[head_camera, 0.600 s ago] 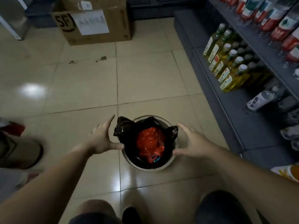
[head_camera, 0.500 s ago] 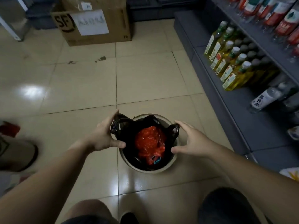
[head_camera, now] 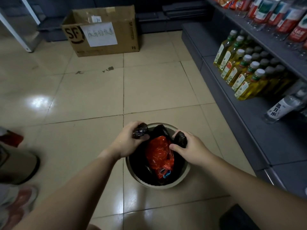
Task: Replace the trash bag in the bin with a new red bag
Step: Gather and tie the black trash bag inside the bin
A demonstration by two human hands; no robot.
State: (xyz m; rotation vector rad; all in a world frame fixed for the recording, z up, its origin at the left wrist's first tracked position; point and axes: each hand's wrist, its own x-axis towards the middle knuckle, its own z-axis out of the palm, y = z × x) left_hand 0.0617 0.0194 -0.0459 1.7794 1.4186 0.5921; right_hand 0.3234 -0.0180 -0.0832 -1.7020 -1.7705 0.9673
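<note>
Head view: left hand (head_camera: 127,143) and right hand (head_camera: 191,150) each clench a bunched edge of the black bag (head_camera: 180,140), probably to lift it from the bin (head_camera: 132,173) on the floor, red rubbish (head_camera: 157,155) inside.

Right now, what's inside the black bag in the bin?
The black bag holds crumpled red plastic with a small blue bit at its near end. Whatever lies under the red plastic is covered. Both hands grip the bag's top edges.

beige tiled floor (head_camera: 86,97) carries a round bin (head_camera: 182,176) and a cardboard box (head_camera: 106,47).
</note>
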